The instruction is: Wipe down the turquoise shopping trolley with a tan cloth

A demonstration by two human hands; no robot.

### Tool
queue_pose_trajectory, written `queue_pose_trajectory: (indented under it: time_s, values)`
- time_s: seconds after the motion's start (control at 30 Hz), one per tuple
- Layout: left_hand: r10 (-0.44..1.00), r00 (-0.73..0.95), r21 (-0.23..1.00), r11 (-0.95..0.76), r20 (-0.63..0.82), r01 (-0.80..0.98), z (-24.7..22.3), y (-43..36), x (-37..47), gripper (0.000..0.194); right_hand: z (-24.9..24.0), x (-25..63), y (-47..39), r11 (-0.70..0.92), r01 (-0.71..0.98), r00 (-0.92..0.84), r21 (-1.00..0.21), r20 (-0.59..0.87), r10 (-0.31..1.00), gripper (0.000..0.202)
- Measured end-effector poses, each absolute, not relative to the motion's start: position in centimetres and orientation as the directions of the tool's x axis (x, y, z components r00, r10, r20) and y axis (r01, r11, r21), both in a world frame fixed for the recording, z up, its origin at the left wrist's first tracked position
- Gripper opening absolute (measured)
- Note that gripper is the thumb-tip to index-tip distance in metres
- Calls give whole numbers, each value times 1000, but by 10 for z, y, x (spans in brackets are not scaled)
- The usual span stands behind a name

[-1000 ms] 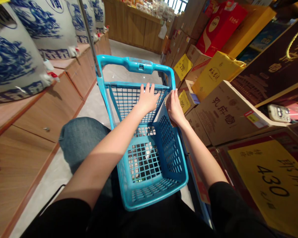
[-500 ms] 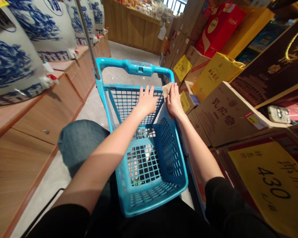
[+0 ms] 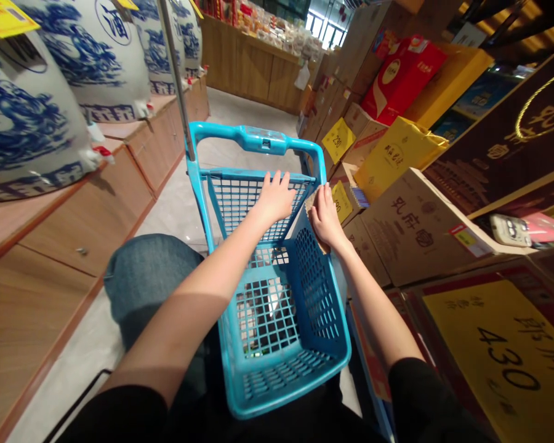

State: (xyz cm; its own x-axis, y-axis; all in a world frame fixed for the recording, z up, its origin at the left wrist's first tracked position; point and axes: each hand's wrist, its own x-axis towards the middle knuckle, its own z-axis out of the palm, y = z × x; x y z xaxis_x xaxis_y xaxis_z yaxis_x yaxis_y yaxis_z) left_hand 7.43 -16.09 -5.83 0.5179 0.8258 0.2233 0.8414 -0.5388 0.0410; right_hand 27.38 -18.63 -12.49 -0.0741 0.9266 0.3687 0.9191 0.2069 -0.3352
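A blue plastic shopping cart (image 3: 240, 384) with a mesh basket stands in front of me. My left hand (image 3: 276, 200) lies on the top edge of its rear mesh flap (image 3: 231, 200), fingers stretched and spread. On the right rim, my right hand (image 3: 325, 218) presses a tan cloth (image 3: 309, 202), its fingers close together and the cloth partly hidden beneath them. The cart's handle (image 3: 264, 140) rises beyond both hands. Through the mesh bottom, a small white patch shows that I cannot identify.
Big blue-and-white jars (image 3: 23, 123) with red-handled taps line wooden cabinets (image 3: 74, 246) on the left. Stacked cartons (image 3: 410, 221), gift bags (image 3: 392, 157) and yellow price signs (image 3: 498, 351) crowd the right. A metal pole (image 3: 175, 74) rises from the cart's left side. A wooden counter (image 3: 249, 61) holds goods ahead.
My right hand and the cloth have slid along the right rim, slightly nearer to me. My left hand stays on the flap. The whole view has shifted a little downward.
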Motion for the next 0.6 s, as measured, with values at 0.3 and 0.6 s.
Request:
queue_pose_trajectory:
  time_s: [0.3,0.6]
  values:
    - [809,526,17,-549,263,836,-60,-132,68,45,-106,274,-84,212,894,-27,-395,426,904,71]
    - [786,554,23,-581,273,813,-66,-91,75,49,-146,271,-160,374,762,-147,-528,422,895,80]
